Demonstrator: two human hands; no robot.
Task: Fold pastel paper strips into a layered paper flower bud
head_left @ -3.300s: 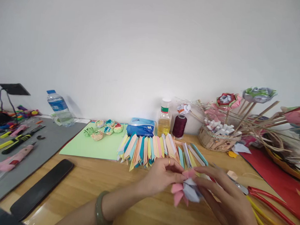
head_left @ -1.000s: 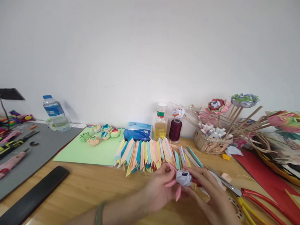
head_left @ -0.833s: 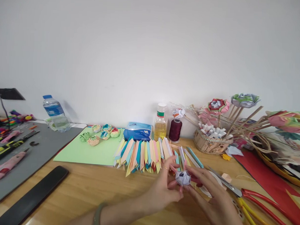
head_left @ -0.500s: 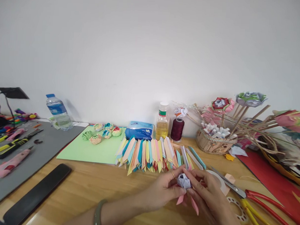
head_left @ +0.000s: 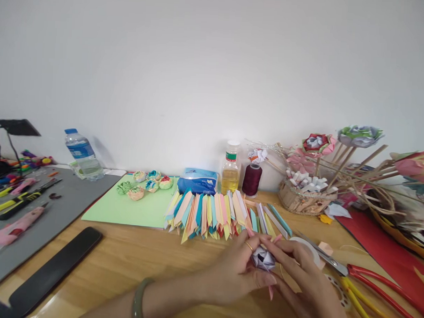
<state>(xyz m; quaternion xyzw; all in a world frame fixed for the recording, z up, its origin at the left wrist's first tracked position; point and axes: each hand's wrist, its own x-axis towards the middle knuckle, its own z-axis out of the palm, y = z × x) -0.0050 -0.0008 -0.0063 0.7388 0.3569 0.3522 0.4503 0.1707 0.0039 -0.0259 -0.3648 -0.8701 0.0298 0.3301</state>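
Observation:
Between my two hands, a small folded paper flower [head_left: 263, 258] of pale lilac paper with pink paper strips is held above the wooden table [head_left: 152, 250]. My left hand [head_left: 240, 268], with a ring and a green bangle at the wrist, grips it from the left, thumb below and fingers above. My right hand [head_left: 300, 277] holds it from the right, its fingertips on the top and right edge. Pink tips poke out above and below the fingers. Behind my hands stands a long row of folded paper strips [head_left: 209, 215] in several colours.
Scissors [head_left: 337, 265] and a tape roll [head_left: 308, 250] lie at the right. A basket [head_left: 301, 200], a thread spool [head_left: 252, 180] and a bottle of yellow liquid [head_left: 230, 171] stand behind. Paper flowers rest on green paper [head_left: 125, 214]. A black phone [head_left: 57, 269] lies at the left.
The paper flower has turned in my hands, so one pink strip shows below instead of two, and pink tips show above. The view has shifted slightly.

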